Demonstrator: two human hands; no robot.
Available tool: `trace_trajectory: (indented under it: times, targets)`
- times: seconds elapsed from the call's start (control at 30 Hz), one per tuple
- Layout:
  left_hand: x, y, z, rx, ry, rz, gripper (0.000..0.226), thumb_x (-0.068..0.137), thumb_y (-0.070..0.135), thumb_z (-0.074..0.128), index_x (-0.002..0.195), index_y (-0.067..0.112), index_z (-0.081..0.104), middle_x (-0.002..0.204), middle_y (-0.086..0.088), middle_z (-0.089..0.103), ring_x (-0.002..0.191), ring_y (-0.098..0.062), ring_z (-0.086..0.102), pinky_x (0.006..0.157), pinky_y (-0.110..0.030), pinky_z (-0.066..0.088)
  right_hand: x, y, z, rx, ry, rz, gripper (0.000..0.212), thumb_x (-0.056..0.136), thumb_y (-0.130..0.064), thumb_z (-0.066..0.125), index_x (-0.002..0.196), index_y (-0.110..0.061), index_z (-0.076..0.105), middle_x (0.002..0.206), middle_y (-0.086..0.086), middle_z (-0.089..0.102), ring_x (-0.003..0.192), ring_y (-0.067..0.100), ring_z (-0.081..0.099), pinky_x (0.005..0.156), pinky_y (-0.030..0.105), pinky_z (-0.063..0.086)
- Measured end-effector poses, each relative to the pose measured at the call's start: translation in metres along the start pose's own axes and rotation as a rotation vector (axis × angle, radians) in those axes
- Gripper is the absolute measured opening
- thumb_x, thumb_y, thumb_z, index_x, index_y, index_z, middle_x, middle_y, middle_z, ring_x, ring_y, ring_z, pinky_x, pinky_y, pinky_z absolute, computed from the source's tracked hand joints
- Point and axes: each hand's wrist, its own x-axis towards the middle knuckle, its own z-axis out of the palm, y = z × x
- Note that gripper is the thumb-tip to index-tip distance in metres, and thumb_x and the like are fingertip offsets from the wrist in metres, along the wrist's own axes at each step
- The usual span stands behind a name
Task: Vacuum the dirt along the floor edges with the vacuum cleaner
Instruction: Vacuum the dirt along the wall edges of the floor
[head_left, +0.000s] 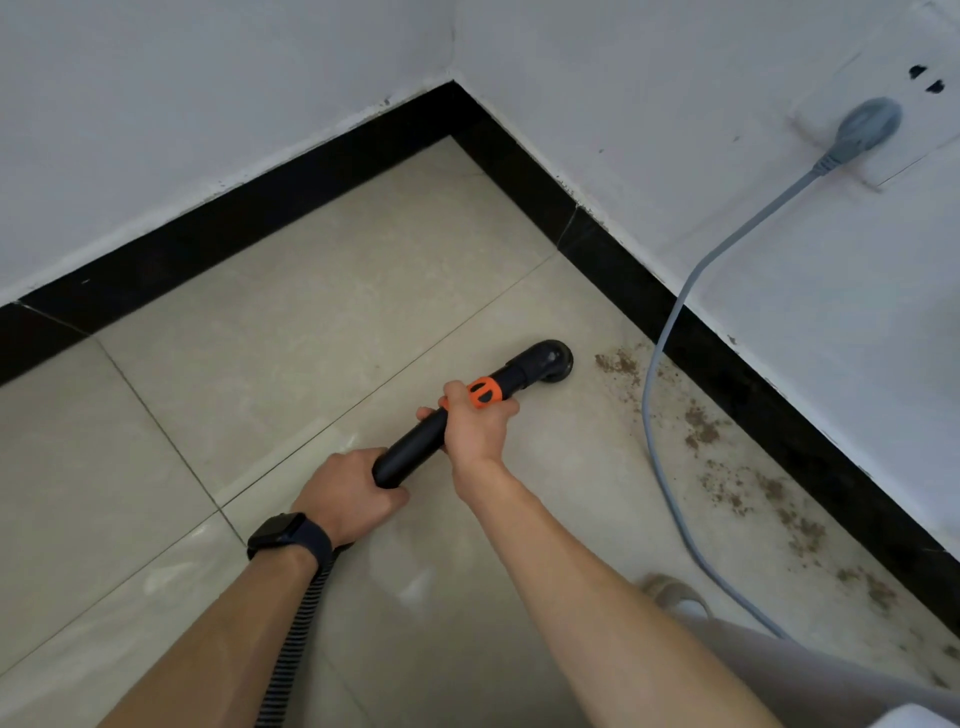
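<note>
A black vacuum wand (415, 447) with an orange collar (485, 392) slants across the beige tile floor. Its round black nozzle (550, 361) sits on the tiles, a short way left of the first brown dirt patch (618, 366). My right hand (475, 423) grips the wand just below the orange collar. My left hand (350, 499), with a dark watch on the wrist, grips the wand's lower end, where the ribbed hose (298, 623) runs back under my forearm. More dirt (748, 491) lies scattered along the right baseboard toward me.
Black baseboards (623, 270) line both white walls and meet at a corner at the top. A grey plug (870, 124) sits in a wall socket; its grey cord (670, 332) drops to the floor and trails through the dirt. A slipper toe (670, 592) shows at lower right.
</note>
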Motion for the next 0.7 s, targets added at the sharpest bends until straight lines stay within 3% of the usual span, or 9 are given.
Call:
trace_trajectory:
  times: [0.2, 0.37, 0.5, 0.7]
  targets:
    - [-0.018, -0.022, -0.002, 0.117, -0.003, 0.008, 0.010, 0.077, 0.031, 0.067, 0.076, 0.030, 0.057, 0.071, 0.003, 0.063, 0.067, -0.016, 0.060, 0.056, -0.027, 0.043, -0.025, 0.025, -0.003, 0.049, 0.029, 0.022, 0.043, 0.097, -0.011, 0.057, 0.130, -0.015, 0.029, 0.087, 0.004, 0.061, 0.058, 0.015, 0.072, 0.065, 0.029, 0.058]
    - [-0.020, -0.014, 0.009, 0.110, -0.006, 0.029, 0.011, 0.076, 0.033, 0.065, 0.080, 0.029, 0.056, 0.074, 0.003, 0.063, 0.070, -0.018, 0.061, 0.059, -0.026, 0.047, -0.024, 0.020, -0.014, 0.051, 0.080, 0.012, 0.042, 0.096, -0.010, 0.059, 0.128, -0.013, 0.031, 0.084, 0.004, 0.061, 0.055, 0.017, 0.070, 0.071, 0.034, 0.061]
    - [-0.021, 0.007, 0.024, 0.061, 0.004, 0.022, 0.010, 0.079, 0.031, 0.065, 0.087, 0.029, 0.059, 0.076, 0.003, 0.063, 0.071, -0.019, 0.062, 0.060, -0.027, 0.049, -0.015, 0.010, -0.025, 0.033, 0.131, -0.013, 0.043, 0.095, -0.010, 0.060, 0.129, -0.011, 0.034, 0.081, 0.004, 0.062, 0.049, 0.018, 0.068, 0.060, 0.030, 0.057]
    - [-0.019, 0.025, 0.040, -0.084, -0.022, -0.029, 0.009, 0.079, 0.024, 0.065, 0.076, 0.025, 0.057, 0.069, 0.001, 0.063, 0.063, -0.019, 0.060, 0.054, -0.026, 0.043, -0.006, -0.003, -0.035, -0.080, 0.115, -0.019, 0.036, 0.097, -0.012, 0.059, 0.123, -0.015, 0.033, 0.088, 0.006, 0.061, 0.047, 0.015, 0.067, 0.052, 0.026, 0.056]
